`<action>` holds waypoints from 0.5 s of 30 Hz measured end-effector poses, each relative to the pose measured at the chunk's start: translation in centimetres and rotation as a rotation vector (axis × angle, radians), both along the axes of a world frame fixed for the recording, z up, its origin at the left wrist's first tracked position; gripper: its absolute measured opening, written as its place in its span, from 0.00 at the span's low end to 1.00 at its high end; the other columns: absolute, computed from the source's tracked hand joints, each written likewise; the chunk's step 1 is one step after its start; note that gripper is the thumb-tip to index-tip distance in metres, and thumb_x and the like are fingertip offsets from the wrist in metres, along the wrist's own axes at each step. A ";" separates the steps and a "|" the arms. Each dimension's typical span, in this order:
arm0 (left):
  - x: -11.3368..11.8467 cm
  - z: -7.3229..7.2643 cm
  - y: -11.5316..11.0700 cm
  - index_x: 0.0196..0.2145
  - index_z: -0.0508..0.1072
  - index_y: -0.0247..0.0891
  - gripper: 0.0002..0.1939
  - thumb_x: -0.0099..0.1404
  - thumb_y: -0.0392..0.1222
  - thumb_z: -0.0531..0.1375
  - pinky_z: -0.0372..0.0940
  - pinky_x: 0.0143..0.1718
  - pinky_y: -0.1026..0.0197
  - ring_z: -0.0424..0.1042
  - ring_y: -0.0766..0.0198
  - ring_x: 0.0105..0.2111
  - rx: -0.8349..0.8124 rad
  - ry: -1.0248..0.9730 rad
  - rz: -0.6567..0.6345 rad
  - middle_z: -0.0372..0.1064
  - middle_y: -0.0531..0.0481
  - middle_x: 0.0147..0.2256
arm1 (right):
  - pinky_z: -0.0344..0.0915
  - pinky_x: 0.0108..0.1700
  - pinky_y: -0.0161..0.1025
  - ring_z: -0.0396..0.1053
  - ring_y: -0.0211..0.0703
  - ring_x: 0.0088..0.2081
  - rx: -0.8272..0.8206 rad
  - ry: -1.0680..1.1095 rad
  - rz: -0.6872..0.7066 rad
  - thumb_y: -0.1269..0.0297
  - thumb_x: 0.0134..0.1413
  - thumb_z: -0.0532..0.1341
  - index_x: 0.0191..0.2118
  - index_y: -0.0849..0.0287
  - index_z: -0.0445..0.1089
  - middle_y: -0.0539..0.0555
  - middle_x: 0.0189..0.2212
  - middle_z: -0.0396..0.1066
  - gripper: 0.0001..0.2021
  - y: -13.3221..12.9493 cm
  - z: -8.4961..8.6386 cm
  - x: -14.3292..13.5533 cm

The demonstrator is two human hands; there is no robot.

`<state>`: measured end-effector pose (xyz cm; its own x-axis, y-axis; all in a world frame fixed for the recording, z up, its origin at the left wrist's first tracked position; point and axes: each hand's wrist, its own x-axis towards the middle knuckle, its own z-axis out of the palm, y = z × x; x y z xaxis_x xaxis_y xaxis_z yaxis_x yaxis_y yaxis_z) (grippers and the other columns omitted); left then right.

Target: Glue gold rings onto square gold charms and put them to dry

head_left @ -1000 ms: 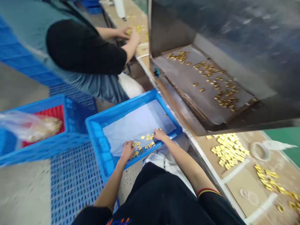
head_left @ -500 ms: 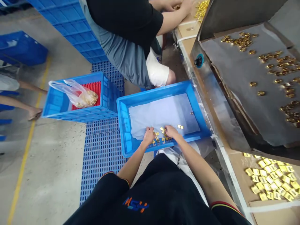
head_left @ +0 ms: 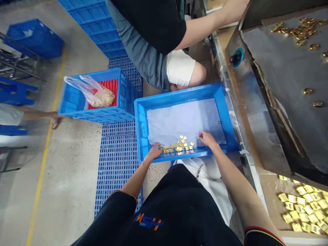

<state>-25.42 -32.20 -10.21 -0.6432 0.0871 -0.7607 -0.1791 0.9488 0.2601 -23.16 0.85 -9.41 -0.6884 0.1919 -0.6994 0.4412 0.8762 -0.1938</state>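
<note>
My left hand [head_left: 155,150] is at the near left of a blue crate [head_left: 176,97], its fingers curled in against the end of a row of small gold square pieces [head_left: 179,147]. Whether it grips one of them is hidden. Over the white lining sheet [head_left: 176,119], to the right of those pieces, my right hand [head_left: 208,139] is closed in a pinch. What lies between its fingertips is too small to make out. Several gold pieces lie loosely scattered along the crate's near wall. A single small gold piece [head_left: 218,122] rests near the right wall.
A blue crate with red contents [head_left: 123,87] and a plastic bag of gold parts [head_left: 102,97] stands left. Another person [head_left: 153,30] sits ahead. At right, a metal-sided tray [head_left: 271,68] holds round gold parts, and gold squares [head_left: 304,208] lie on the bench.
My right hand has moved right, away from the gold pieces, and my left hand has shifted to their left end. The person ahead has reached further right. The view has shifted.
</note>
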 end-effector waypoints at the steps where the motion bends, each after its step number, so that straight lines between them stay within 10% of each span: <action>1: 0.0 -0.1 0.5 0.56 0.72 0.36 0.18 0.72 0.47 0.62 0.74 0.50 0.45 0.75 0.54 0.50 0.016 -0.011 -0.003 0.72 0.42 0.54 | 0.74 0.53 0.51 0.73 0.49 0.51 -0.021 -0.014 0.020 0.58 0.69 0.63 0.56 0.59 0.71 0.59 0.55 0.71 0.15 -0.3 -0.2 0.0; 15: -0.2 -0.9 4.7 0.55 0.73 0.37 0.17 0.73 0.47 0.61 0.73 0.52 0.45 0.75 0.54 0.51 0.174 0.046 -0.072 0.72 0.42 0.54 | 0.74 0.53 0.52 0.74 0.49 0.51 -0.158 -0.079 0.066 0.58 0.69 0.63 0.57 0.58 0.70 0.59 0.56 0.71 0.16 -3.9 -1.4 0.6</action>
<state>-25.61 -27.50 -11.16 -0.6647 0.2614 -0.6999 -0.0965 0.8989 0.4274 -22.57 -3.07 -10.78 -0.6376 0.0315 -0.7697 0.4027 0.8654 -0.2982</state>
